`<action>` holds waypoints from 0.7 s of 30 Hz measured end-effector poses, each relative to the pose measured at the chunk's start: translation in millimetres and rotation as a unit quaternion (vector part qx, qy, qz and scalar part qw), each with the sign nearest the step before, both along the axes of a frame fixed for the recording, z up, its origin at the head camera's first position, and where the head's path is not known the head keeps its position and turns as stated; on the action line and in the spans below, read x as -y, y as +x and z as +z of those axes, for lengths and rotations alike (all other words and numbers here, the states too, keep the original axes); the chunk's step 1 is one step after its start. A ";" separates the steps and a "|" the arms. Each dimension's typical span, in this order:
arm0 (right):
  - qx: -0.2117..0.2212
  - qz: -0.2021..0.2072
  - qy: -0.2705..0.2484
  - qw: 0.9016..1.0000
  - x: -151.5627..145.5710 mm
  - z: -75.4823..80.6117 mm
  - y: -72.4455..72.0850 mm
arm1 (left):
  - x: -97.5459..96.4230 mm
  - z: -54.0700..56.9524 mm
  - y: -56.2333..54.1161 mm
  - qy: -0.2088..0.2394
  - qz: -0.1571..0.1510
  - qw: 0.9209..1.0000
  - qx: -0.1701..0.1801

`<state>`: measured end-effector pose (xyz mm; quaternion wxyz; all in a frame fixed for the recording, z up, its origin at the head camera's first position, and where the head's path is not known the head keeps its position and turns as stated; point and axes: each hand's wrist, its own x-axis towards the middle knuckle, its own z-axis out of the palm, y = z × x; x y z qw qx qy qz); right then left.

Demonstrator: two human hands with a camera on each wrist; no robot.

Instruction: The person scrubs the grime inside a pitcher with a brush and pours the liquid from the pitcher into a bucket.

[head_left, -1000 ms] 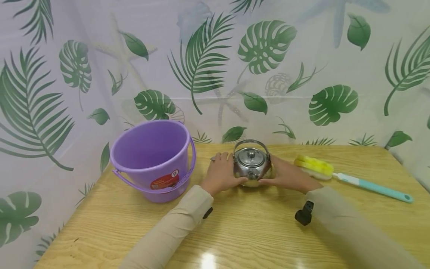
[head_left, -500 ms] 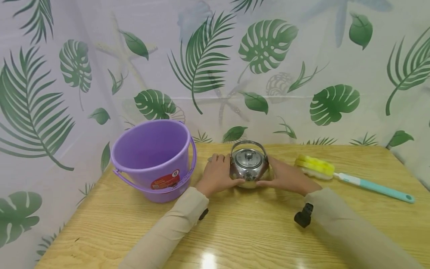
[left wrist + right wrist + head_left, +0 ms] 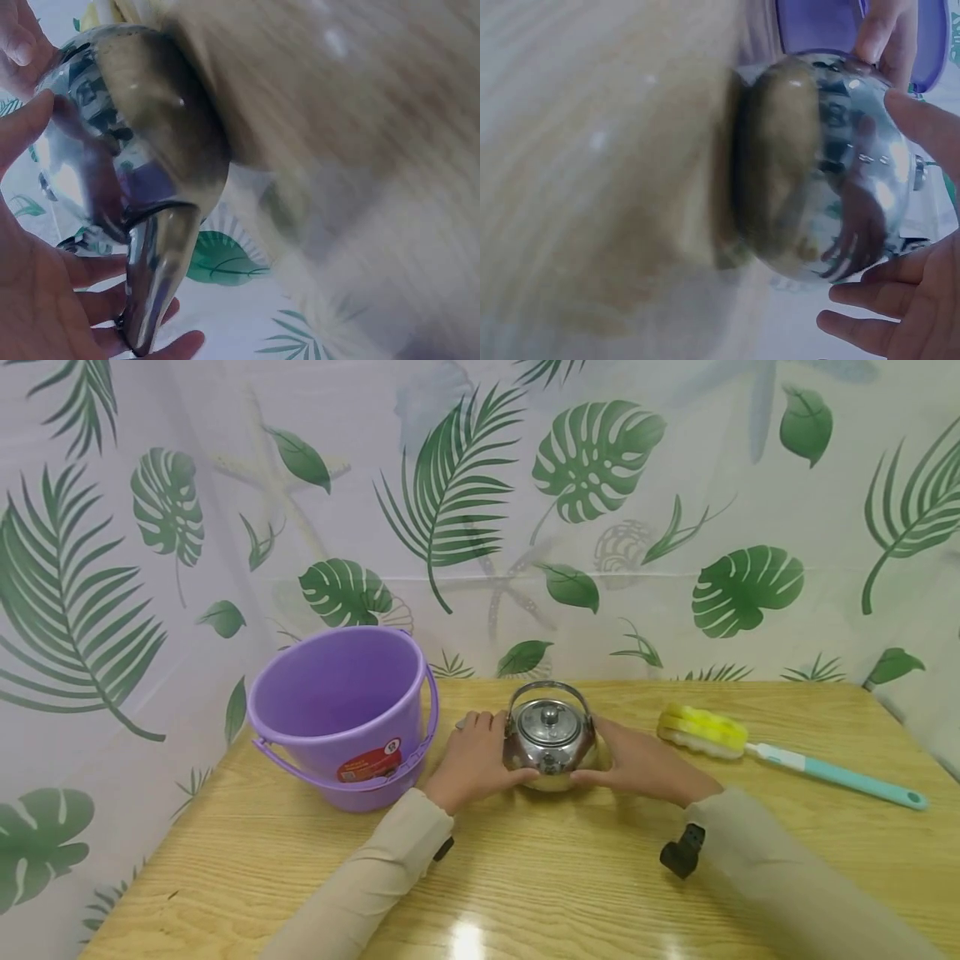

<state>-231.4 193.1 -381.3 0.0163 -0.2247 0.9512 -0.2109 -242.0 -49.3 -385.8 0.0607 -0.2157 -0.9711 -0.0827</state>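
A shiny steel teapot (image 3: 551, 752) with a knobbed lid (image 3: 550, 722) and an arched handle (image 3: 550, 685) stands upright on the wooden table, held between both hands. My left hand (image 3: 476, 760) grips its left side, thumb across the front. In the left wrist view, the fingers of that hand reach around the spout (image 3: 157, 262). On the other side my right hand (image 3: 645, 764) holds the pot, its thumb (image 3: 922, 124) against the front of the belly. Its fingers (image 3: 877, 300) extend behind, seen in the right wrist view.
Left of the teapot stands a purple bucket (image 3: 300, 745) with its handle hanging at the front. To the right lies a yellow-and-white sponge brush (image 3: 705, 731) with a turquoise handle. Behind the table (image 3: 570, 893) hangs a leaf-print cloth (image 3: 480, 635).
The teapot has shifted slightly left and toward me over the table, with both hands moving along on it. Bucket and brush have stayed in place.
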 end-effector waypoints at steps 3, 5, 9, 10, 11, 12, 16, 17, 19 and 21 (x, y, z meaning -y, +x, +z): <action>-0.008 -0.016 0.020 1.000 -1.1 7.6 -1.1 | 2.3 2.6 0.4 0.005 0.010 1.000 0.009; -0.022 -0.024 0.039 0.999 -2.5 14.5 -2.5 | 3.3 5.3 1.4 0.007 0.020 1.000 0.012; -0.061 -0.020 0.057 0.996 -3.7 28.9 -6.3 | 4.1 12.2 4.9 0.013 0.039 0.999 0.011; -0.075 -0.016 0.062 0.995 -3.1 32.3 -7.4 | 4.1 13.5 5.6 0.013 0.043 0.999 0.005; -0.092 -0.010 0.063 0.994 -2.1 35.1 -8.7 | 3.9 14.5 6.1 0.016 0.046 0.999 0.000; -0.106 -0.003 0.063 0.992 -0.7 37.7 -10.1 | 3.7 15.1 6.4 0.017 0.047 0.999 -0.010; -0.162 0.021 0.064 0.984 8.2 46.4 -14.0 | 1.4 16.0 3.5 0.022 0.055 0.996 -0.069; -0.174 0.027 0.066 0.982 10.9 48.1 -14.8 | 0.7 15.9 2.0 0.022 0.057 0.994 -0.087; -0.190 0.037 0.074 0.978 16.3 51.4 -15.9 | -0.8 16.1 -1.0 0.022 0.058 0.990 -0.125; -0.200 0.048 0.078 0.975 21.9 53.7 -17.9 | -2.0 16.0 -4.3 0.018 0.055 0.986 -0.158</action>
